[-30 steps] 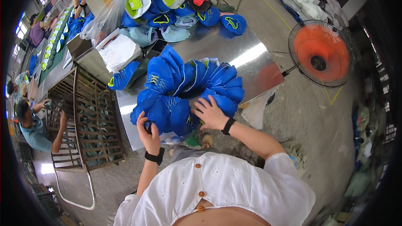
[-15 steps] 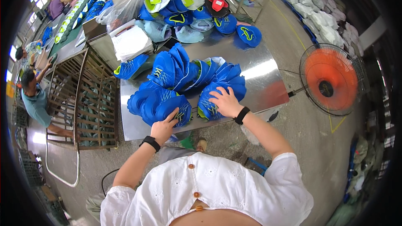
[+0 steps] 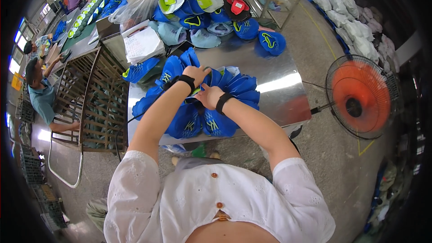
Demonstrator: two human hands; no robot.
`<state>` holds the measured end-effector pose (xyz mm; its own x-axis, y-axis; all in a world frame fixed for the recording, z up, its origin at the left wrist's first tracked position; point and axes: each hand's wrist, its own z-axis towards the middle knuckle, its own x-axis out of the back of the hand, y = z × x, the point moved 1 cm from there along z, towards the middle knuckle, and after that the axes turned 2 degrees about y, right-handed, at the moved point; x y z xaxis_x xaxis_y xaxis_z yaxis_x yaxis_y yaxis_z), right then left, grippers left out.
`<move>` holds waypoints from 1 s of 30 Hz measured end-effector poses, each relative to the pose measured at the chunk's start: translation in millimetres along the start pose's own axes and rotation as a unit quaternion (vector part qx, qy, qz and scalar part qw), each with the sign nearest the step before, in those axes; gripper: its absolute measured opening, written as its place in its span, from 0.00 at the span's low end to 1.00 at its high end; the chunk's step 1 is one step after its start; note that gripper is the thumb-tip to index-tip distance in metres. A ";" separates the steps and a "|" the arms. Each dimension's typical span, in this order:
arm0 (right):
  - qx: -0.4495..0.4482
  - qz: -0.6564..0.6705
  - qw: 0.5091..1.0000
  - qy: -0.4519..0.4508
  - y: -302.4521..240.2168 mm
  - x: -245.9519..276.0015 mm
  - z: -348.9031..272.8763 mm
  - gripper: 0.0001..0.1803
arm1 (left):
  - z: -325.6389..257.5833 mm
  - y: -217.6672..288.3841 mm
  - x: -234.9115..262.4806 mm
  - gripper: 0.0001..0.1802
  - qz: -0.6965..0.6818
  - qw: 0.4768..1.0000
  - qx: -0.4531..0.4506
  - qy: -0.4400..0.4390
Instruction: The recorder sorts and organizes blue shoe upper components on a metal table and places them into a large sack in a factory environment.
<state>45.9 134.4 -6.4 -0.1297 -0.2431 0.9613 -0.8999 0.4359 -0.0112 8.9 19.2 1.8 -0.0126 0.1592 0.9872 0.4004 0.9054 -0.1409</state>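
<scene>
2 hands [image 3: 210, 97], many blue uppers [image 3: 219, 123]

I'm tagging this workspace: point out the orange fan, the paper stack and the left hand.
Orange fan [image 3: 353, 107]: head view, dark hub.
Paper stack [image 3: 145, 46]: head view, top sheet.
Left hand [image 3: 195, 74]: head view, back of hand.

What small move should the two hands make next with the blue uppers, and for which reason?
Perhaps gently ease two neighbouring blue uppers apart: they overlap closely, and the left hand and right hand are already close together among them. Whether either grip holds one is hard to tell, so a light move seems wiser.
</scene>
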 end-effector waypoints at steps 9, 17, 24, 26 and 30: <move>-0.053 0.212 0.975 -0.026 47.4 21.5 -22.3 0.23 | -86.0 -33.0 15.6 0.05 -0.045 0.992 0.051 0.110; -0.099 0.170 0.980 -0.004 54.2 35.0 39.1 0.08 | -108.8 -18.2 15.5 0.06 -0.053 0.987 0.119 0.091; -0.089 0.053 0.995 -0.005 61.3 17.3 68.9 0.09 | -44.3 -17.0 -29.0 0.08 0.057 0.982 0.182 -0.009; -0.105 0.035 0.994 0.012 67.4 7.9 75.1 0.09 | -36.3 -31.0 -46.3 0.09 0.000 0.976 0.216 0.009; -0.100 0.071 0.992 -0.017 86.3 10.8 68.0 0.08 | -38.5 -33.5 -17.4 0.11 -0.039 0.984 0.175 0.006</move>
<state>-61.5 110.4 -15.7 -0.2656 -0.1945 0.9443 -0.7711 0.6308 -0.0869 31.0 -29.0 -7.8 -0.0189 0.0804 0.9966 0.0583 0.9952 -0.0792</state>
